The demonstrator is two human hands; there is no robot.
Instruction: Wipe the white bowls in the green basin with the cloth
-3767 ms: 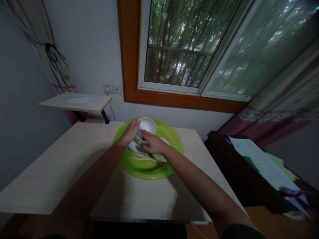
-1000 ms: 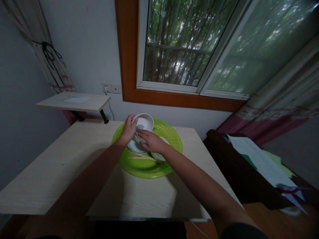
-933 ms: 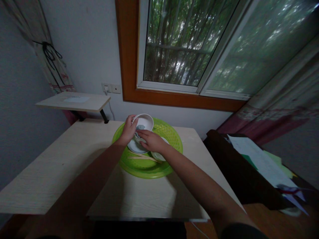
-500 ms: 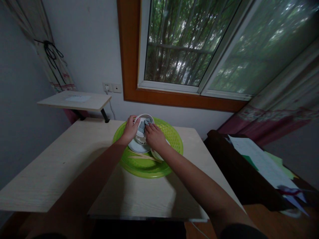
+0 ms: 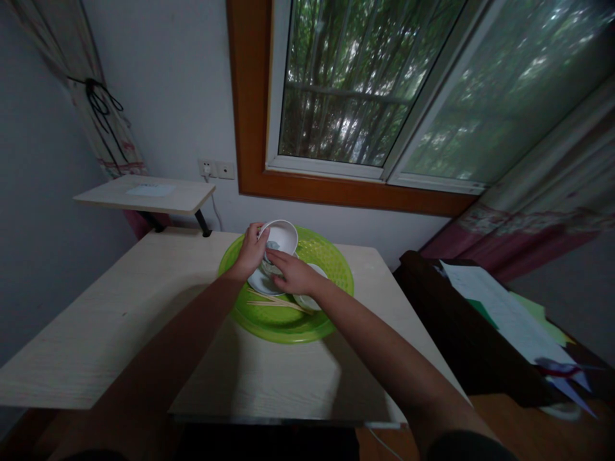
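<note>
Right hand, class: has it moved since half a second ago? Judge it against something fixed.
Yes. Against the green basket, the right hand has moved left and nearer the wearer.

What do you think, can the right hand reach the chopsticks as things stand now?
Probably yes: the chopsticks lie in the green basket close to the right hand, and nothing covers their left ends. But its fingers are at the white bowl, so they would likely have to leave it first.

wood-framed window (image 5: 355,89) in a pale wall (image 5: 173,83)
</note>
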